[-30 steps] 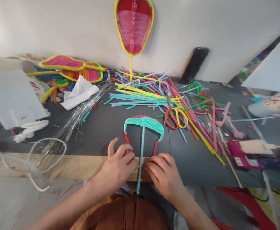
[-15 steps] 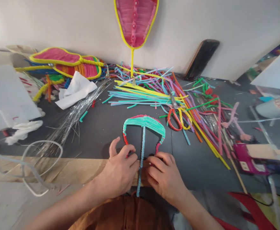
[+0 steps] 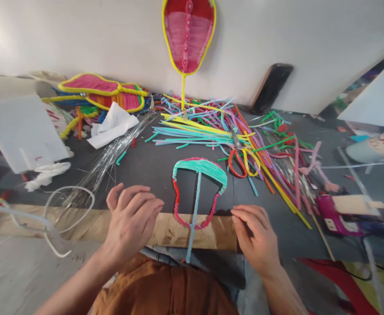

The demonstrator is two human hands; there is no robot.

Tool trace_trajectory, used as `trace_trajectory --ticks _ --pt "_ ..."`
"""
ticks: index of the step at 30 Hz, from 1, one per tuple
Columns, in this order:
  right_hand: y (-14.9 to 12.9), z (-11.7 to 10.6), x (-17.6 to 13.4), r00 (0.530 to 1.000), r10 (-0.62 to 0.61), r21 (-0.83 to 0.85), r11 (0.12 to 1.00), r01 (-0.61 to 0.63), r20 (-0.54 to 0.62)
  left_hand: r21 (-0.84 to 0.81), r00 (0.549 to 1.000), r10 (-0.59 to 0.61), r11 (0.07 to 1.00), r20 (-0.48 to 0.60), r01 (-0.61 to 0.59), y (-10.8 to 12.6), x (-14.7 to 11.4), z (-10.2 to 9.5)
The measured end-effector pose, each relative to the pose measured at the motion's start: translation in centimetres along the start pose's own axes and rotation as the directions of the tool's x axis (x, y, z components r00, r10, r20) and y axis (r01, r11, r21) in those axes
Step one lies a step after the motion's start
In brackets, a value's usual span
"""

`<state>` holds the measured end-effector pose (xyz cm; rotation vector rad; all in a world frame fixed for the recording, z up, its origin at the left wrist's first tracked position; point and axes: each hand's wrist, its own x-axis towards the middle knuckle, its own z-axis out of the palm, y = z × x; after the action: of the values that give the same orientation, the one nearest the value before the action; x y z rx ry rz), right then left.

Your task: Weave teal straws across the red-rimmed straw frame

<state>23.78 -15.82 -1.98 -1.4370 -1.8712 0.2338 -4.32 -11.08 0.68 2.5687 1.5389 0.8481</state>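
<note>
1. The left hand is released, fingers loosely curled and holding nothing; it hovers over the tabletop edge at about 9 o'clock from the pipe-cleaner frame, near it but not touching.
2. The right hand is likewise released — fingers bent downward, nothing between them; it sits at about 4 o'clock from the frame, apart from it.
3. The frame lies flat between the two hands; its top is filled with teal strands, its sides and lower loop are red and pink, and a light-blue stem runs down the middle past the tabletop edge toward the person's lap.
4. At 1 o'clock from the frame lie scissors with orange and yellow handles, on a loose heap of coloured pipe cleaners.
5. At 10 o'clock — a bundle of silvery strands and a white cloth; at 12 o'clock a finished red-and-yellow piece leans on the wall.
</note>
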Motion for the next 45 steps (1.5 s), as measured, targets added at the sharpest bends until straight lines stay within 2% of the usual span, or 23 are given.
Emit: trace_trajectory --ticks 2,5,8,11,15,22,26,28,31,36,38,39,41,43,45 --pt "-0.1 0.0 -0.6 1.000 -0.002 -0.005 1.000 0.002 0.030 0.007 0.999 -0.004 1.000 0.042 0.003 -0.3 -1.0 0.0" --pt "-1.2 0.8 -1.2 0.986 -0.087 0.032 0.996 0.083 0.143 -0.011 0.995 -0.018 1.000 0.103 0.019 -0.4 -2.3 0.5" --pt "-3.1 2.2 -1.4 0.963 -0.179 0.050 0.984 0.172 0.199 0.006 0.994 -0.057 0.998 0.098 0.057 -0.5 -2.6 1.0" --pt "-5.1 3.3 -1.4 0.930 -0.244 0.048 0.970 0.240 0.276 0.031 0.994 -0.077 0.997 0.078 0.075 -0.8 -2.1 1.0" --pt "-6.5 4.3 -1.5 0.894 -0.264 -0.061 0.950 0.305 0.363 0.033 0.997 -0.071 0.997 0.042 0.070 -1.0 -1.1 1.0" --pt "-6.5 5.7 -0.5 0.846 -0.335 -0.067 0.916 0.396 0.416 0.033 0.999 -0.045 0.998 -0.004 0.045 -0.8 0.7 0.5" --pt "-6.2 6.1 0.3 0.767 -0.426 0.008 0.876 0.482 0.480 0.073 0.999 -0.033 0.997 -0.009 0.033 -0.7 2.2 -0.3" --pt "-6.0 6.1 0.6 0.732 -0.449 0.056 0.868 0.494 0.513 0.086 0.999 -0.025 0.996 0.029 0.022 -0.7 3.2 -0.4" --pt "-5.9 6.1 0.5 0.706 -0.448 0.085 0.870 0.486 0.548 0.091 0.989 0.018 0.995 0.149 -0.032 -0.7 4.8 0.4" --pt "-5.9 5.4 0.8 0.670 -0.477 0.185 0.868 0.461 0.569 0.113 0.922 -0.018 0.993 0.387 -0.028 -1.5 7.4 3.1" --pt "-5.7 4.3 2.0 0.679 -0.493 0.287 0.870 0.401 0.544 0.090 0.897 -0.032 0.996 0.441 -0.009 -2.1 7.9 4.2" --pt "-5.4 3.7 3.0 0.700 -0.478 0.323 0.878 0.354 0.531 0.079 0.891 -0.032 0.997 0.454 -0.004 -2.4 7.9 4.7" --pt "-4.4 2.3 5.6 0.770 -0.422 0.322 0.900 0.292 0.479 0.065 0.898 -0.016 0.998 0.440 -0.014 -2.9 7.7 5.6" --pt "-2.9 1.3 8.7 0.868 -0.288 0.226 0.951 0.210 0.406 0.067 0.921 0.014 0.997 0.389 -0.043 -3.1 7.2 6.3" --pt "-1.2 1.3 11.9 0.905 -0.174 0.137 0.982 0.130 0.388 0.062 0.939 0.038 0.996 0.342 -0.062 -3.1 6.8 6.6"
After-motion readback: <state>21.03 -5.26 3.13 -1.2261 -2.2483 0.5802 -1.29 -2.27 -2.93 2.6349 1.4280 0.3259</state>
